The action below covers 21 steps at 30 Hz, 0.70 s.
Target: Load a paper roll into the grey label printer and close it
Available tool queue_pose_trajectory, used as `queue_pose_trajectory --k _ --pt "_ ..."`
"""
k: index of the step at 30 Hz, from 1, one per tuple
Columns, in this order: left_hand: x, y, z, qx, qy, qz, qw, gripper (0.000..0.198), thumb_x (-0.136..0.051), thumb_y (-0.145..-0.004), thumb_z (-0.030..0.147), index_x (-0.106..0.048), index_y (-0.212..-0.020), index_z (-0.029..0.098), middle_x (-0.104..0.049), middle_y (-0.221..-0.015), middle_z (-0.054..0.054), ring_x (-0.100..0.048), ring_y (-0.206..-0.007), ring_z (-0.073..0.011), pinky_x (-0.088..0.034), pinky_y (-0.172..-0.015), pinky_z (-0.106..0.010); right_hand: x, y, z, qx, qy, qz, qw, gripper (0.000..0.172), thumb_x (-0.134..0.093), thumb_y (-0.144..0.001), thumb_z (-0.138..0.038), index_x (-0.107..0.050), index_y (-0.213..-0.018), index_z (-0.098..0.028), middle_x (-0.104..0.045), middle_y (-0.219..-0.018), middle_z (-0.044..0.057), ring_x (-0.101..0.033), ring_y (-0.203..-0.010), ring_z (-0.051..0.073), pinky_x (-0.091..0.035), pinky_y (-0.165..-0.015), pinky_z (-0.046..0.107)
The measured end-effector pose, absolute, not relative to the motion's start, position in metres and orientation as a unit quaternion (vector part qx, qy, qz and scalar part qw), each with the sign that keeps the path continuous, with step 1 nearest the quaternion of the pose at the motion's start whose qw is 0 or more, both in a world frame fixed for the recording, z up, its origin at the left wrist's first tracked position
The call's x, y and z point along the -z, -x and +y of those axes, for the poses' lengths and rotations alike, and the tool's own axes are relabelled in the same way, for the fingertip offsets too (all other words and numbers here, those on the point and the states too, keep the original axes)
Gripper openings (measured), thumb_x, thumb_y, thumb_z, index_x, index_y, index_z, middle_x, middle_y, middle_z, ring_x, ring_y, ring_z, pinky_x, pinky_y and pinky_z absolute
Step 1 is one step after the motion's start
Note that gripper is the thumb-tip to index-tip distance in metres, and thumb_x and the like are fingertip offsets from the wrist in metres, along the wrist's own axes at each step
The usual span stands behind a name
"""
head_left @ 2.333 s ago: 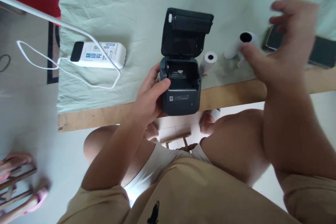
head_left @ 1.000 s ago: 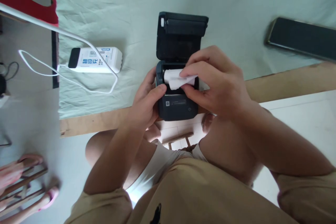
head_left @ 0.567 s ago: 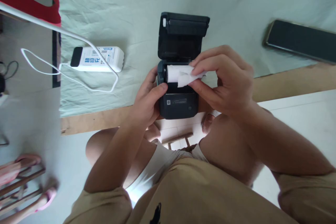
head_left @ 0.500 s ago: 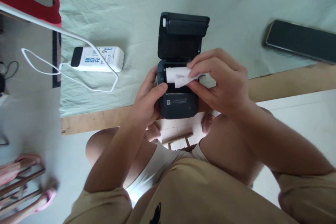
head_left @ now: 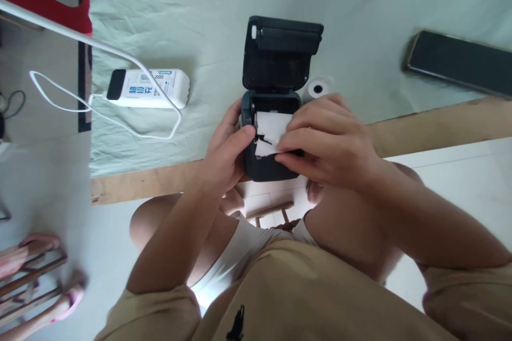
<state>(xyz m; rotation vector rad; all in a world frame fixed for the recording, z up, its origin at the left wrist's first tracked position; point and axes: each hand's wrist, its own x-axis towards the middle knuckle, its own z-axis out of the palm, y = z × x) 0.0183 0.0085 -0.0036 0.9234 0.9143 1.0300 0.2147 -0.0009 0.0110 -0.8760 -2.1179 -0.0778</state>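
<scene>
A small dark portable printer sits at the table's near edge, its lid tipped back away from me. My left hand grips the printer's left side, thumb on the rim of the paper bay. Inside the bay is a white paper roll, its torn, ragged end lying over the near edge of the bay. The fingers of my right hand are closed on the right part of this paper; their tips partly hide it. Just behind that hand a second white paper roll shows its dark core.
On the left of the green tablecloth lies a white power bank with a white cable looping over it. A dark phone rests at the right. A person's feet show by a wooden stool at the lower left.
The paper roll has gone down into the printer's bay, and its loose end now lies over the near edge. My right hand moved slightly down, uncovering the second roll. My left hand stayed.
</scene>
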Motion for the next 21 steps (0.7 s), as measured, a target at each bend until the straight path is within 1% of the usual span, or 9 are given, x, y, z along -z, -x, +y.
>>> queue_pose_trajectory --k 3,7,10,13,15,17,18,19,21 --pt "0.008 -0.013 0.009 -0.442 -0.447 0.385 0.675 0.06 -0.086 -0.078 0.047 -0.063 -0.13 0.029 -0.077 -0.113 -0.003 -0.076 -0.112 -0.0289 -0.065 -0.079 -0.033 -0.01 -0.215 -0.003 0.001 0.327 -0.857 0.397 0.018 -0.061 -0.1 -0.041 -0.067 -0.093 -0.026 -0.073 -0.088 0.0 -0.067 -0.084 0.016 -0.048 -0.077 0.037" --pt "0.014 -0.009 0.011 -0.418 -0.486 0.39 0.661 0.08 -0.092 -0.071 0.034 -0.055 -0.142 0.028 -0.074 -0.128 -0.006 -0.074 -0.116 -0.0306 -0.065 -0.092 -0.037 -0.011 -0.22 -0.003 -0.014 0.345 -0.798 0.494 0.012 -0.062 -0.097 -0.035 -0.064 -0.102 -0.024 -0.073 -0.1 0.004 -0.07 -0.091 0.017 -0.053 -0.079 0.035" --pt "0.018 -0.006 0.013 -0.42 -0.498 0.377 0.658 0.09 -0.093 -0.067 0.033 -0.051 -0.146 0.027 -0.072 -0.134 -0.008 -0.072 -0.121 -0.0326 -0.065 -0.097 -0.038 -0.011 -0.227 0.001 -0.024 0.416 -0.732 0.539 0.028 -0.063 -0.093 -0.032 -0.061 -0.12 -0.026 -0.067 -0.133 0.009 -0.07 -0.093 0.018 -0.054 -0.075 0.034" --pt "0.021 -0.004 0.013 -0.426 -0.523 0.348 0.651 0.093 -0.093 -0.067 0.031 -0.051 -0.149 0.027 -0.071 -0.136 -0.007 -0.073 -0.12 -0.031 -0.065 -0.097 -0.037 -0.008 -0.236 0.008 -0.068 0.452 -0.71 0.535 0.042 -0.057 -0.095 -0.038 -0.05 -0.136 -0.035 -0.057 -0.151 0.004 -0.069 -0.086 0.016 -0.053 -0.074 0.035" --pt "0.022 -0.003 0.013 -0.419 -0.535 0.342 0.649 0.092 -0.093 -0.067 0.03 -0.051 -0.149 0.028 -0.071 -0.136 -0.008 -0.073 -0.119 -0.031 -0.065 -0.096 -0.036 -0.007 -0.239 0.012 -0.088 0.451 -0.724 0.514 0.047 -0.056 -0.096 -0.041 -0.044 -0.141 -0.038 -0.057 -0.15 0.002 -0.072 -0.094 0.018 -0.054 -0.077 0.036" --pt "0.022 -0.003 0.012 -0.416 -0.537 0.343 0.649 0.09 -0.093 -0.068 0.031 -0.053 -0.148 0.027 -0.07 -0.139 -0.009 -0.072 -0.123 -0.0332 -0.065 -0.097 -0.038 -0.008 -0.239 0.014 -0.109 0.432 -0.735 0.51 0.049 -0.057 -0.096 -0.043 -0.042 -0.142 -0.038 -0.057 -0.148 0.003 -0.071 -0.116 0.023 -0.055 -0.078 0.035" --pt "0.021 -0.003 0.012 -0.419 -0.534 0.346 0.648 0.089 -0.093 -0.068 0.032 -0.054 -0.148 0.027 -0.069 -0.14 -0.009 -0.071 -0.125 -0.0346 -0.064 -0.099 -0.039 -0.009 -0.238 0.013 -0.115 0.421 -0.73 0.526 0.049 -0.058 -0.095 -0.043 -0.043 -0.141 -0.037 -0.058 -0.144 0.003 -0.07 -0.12 0.023 -0.056 -0.078 0.034" --pt "0.02 -0.003 0.011 -0.422 -0.531 0.35 0.646 0.088 -0.093 -0.068 0.034 -0.055 -0.147 0.027 -0.068 -0.142 -0.009 -0.07 -0.128 -0.0357 -0.063 -0.101 -0.04 -0.012 -0.237 0.012 -0.118 0.412 -0.722 0.543 0.046 -0.058 -0.095 -0.043 -0.046 -0.138 -0.036 -0.061 -0.138 0.003 -0.07 -0.118 0.021 -0.055 -0.077 0.033" --pt "0.018 -0.003 0.01 -0.425 -0.525 0.365 0.641 0.086 -0.093 -0.069 0.035 -0.056 -0.145 0.028 -0.068 -0.142 -0.009 -0.068 -0.132 -0.0367 -0.061 -0.105 -0.042 -0.018 -0.234 0.007 -0.099 0.404 -0.698 0.583 0.028 -0.058 -0.094 -0.042 -0.058 -0.12 -0.03 -0.068 -0.11 0.002 -0.07 -0.093 0.015 -0.053 -0.071 0.03"
